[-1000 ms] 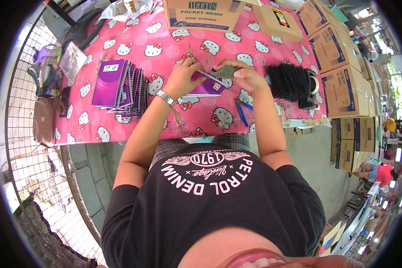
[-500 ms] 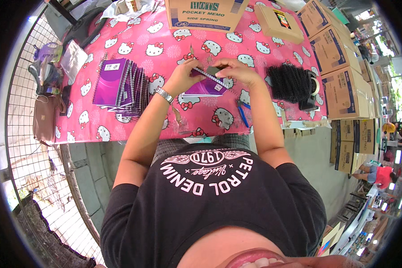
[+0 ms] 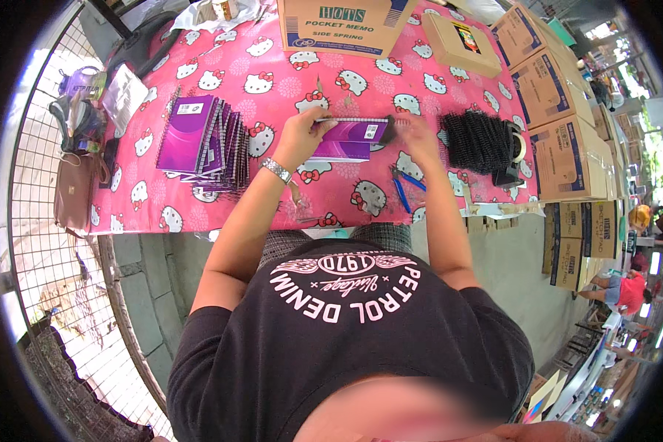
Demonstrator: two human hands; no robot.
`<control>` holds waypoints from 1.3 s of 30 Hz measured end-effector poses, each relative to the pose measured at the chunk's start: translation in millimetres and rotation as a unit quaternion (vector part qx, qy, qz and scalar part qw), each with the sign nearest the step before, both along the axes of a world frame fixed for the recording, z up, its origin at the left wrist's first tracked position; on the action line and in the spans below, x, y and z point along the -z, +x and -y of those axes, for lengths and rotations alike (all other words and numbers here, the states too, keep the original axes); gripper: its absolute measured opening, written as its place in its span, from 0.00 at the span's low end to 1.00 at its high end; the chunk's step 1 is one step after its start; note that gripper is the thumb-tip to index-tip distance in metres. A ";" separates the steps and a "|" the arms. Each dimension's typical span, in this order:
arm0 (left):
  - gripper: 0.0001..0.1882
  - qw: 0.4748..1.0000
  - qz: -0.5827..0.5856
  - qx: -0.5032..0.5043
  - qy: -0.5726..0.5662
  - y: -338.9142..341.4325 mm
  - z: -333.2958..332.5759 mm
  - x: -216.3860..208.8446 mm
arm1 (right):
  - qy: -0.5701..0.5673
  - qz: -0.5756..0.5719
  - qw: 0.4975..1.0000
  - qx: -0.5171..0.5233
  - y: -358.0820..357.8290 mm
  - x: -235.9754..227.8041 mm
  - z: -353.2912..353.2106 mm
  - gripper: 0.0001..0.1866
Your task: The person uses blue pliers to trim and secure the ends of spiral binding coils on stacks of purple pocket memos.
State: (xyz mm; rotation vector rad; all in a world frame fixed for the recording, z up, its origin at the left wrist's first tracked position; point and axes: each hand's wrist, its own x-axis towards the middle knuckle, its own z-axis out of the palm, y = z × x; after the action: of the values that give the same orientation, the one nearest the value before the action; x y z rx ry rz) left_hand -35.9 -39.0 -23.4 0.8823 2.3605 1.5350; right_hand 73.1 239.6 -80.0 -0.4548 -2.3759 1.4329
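A purple notebook [image 3: 355,131] with a row of holes along its far edge is pinched at its left end by my left hand [image 3: 302,138], whose fingers are closed. My right hand [image 3: 418,140] is smeared by motion beside the notebook's right end, where something dark shows; whether it holds anything cannot be made out. Under the held notebook, another purple one [image 3: 340,152] lies on the table. Blue-handled pliers [image 3: 403,190] rest just nearer than my right hand. A pile of purple spiral notebooks [image 3: 191,140] is left of my left forearm.
Right of my hands lies a heap of black spiral coils [image 3: 475,141] beside a tape dispenser [image 3: 510,174]. A cardboard box [image 3: 342,26] and a flat brown box [image 3: 460,44] stand at the back of the pink patterned tablecloth [image 3: 221,55]. Stacked cartons [image 3: 567,155] line the right side.
The held notebook has turned from slanted to nearly level, its cover now showing. My right hand has moved right, from the notebook's far edge to its right end.
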 end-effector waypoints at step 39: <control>0.12 0.988 -0.113 -0.071 0.072 15.7 -0.1 15.1 | 0.263 -0.140 0.952 -0.068 27.3 -87.6 151.0 0.22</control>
State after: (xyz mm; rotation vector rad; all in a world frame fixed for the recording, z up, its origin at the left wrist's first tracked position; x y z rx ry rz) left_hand -20.2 -38.9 -38.5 0.9853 2.5449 1.7650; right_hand 100.3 88.5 7.6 0.0502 -2.4481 0.7865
